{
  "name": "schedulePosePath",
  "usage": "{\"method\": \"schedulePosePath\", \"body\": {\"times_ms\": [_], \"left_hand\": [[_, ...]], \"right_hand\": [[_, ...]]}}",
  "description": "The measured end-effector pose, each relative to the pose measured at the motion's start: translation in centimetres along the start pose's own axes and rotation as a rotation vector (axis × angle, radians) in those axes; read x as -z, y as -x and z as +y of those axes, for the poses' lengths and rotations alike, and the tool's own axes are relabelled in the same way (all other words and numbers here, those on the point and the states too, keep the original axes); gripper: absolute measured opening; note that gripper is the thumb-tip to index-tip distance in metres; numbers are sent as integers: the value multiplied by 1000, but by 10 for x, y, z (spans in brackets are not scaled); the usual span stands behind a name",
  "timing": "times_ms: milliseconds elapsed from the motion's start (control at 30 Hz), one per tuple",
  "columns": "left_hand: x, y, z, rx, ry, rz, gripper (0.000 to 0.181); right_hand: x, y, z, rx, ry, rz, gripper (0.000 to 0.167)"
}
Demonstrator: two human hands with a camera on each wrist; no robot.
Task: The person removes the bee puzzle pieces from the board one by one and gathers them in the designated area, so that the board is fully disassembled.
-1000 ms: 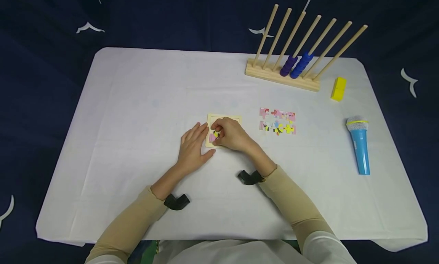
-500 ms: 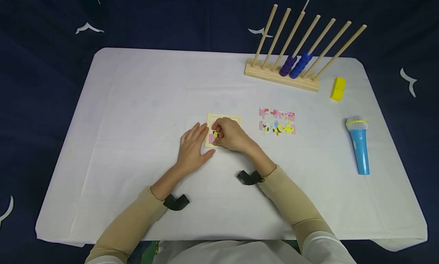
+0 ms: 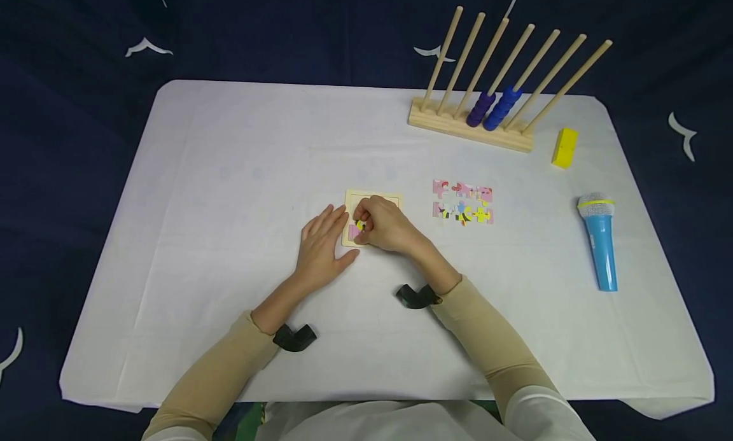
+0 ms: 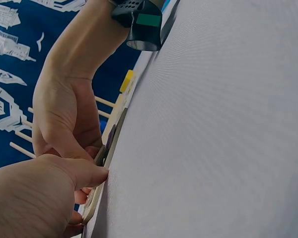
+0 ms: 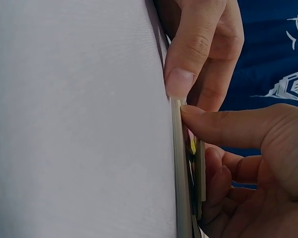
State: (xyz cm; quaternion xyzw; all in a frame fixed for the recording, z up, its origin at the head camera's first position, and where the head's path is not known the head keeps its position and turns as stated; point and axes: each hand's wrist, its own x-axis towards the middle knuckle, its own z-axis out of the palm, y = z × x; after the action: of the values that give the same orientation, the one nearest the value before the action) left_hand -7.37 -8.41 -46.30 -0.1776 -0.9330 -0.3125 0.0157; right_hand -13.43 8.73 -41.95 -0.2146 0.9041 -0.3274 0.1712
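Observation:
A small wooden puzzle board lies flat on the white-covered table, a pink and yellow picture patch showing at its left. My left hand rests along the board's left edge with straight fingers, thumb by the lower edge. Over the board, my right hand has curled fingers and covers much of it. In the right wrist view these fingers pinch a thin puzzle piece, raised slightly from the board, its picture side mostly hidden. Loose puzzle pieces lie in two rows to the right.
A wooden bead rack with upright pegs stands at the back right, holding purple beads and blue beads. Right of it are a yellow block and a blue toy microphone. The white tablecloth spreads to the left.

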Motion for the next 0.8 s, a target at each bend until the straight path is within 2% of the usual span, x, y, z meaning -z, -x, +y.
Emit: {"method": "schedulePosePath", "body": {"times_ms": [267, 467, 667, 800], "left_hand": [[0, 0, -1, -1, -2, 0, 70], [0, 0, 0, 4, -8, -4, 70], [0, 0, 0, 7, -2, -7, 70], [-1, -1, 0, 3, 5, -1, 70]], "right_hand": [[-1, 0, 1, 27, -17, 28, 32], [-1, -1, 0, 5, -17, 13, 33], [0, -2, 1, 12, -21, 9, 22], [2, -2, 1, 42, -92, 7, 11]]}}
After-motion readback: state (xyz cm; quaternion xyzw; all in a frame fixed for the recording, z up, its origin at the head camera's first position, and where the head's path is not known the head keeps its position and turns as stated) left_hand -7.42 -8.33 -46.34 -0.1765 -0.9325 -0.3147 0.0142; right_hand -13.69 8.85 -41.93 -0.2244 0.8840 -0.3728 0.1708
